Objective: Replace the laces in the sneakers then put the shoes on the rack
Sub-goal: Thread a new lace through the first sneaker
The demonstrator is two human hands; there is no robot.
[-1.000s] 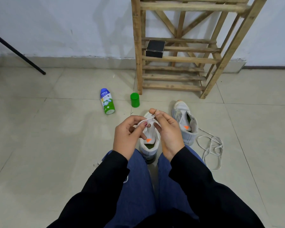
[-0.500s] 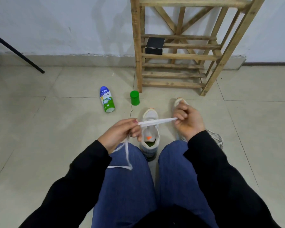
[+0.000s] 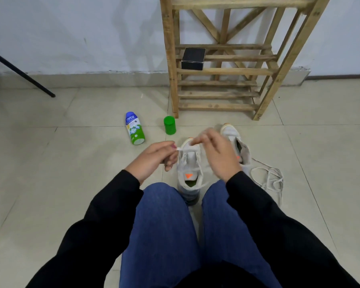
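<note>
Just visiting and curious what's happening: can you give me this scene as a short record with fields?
near sneaker: on floor, between knees
left hand: pinches lace
right hand: pinches same lace above the toe
second sneaker: on floor, further right
loose lace: on floor, far right
rack: holds black box, no shoes
bottle: lying on floor

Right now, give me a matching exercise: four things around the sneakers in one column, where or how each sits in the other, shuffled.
1. Nycil bottle
2. small green container
3. black box
4. loose white lace

A. on a shelf of the wooden rack
B. lying on its side on the floor
C. upright by the rack's leg
D. heaped beside the right sneaker

Pairs: 1-B, 2-C, 3-A, 4-D.
</note>
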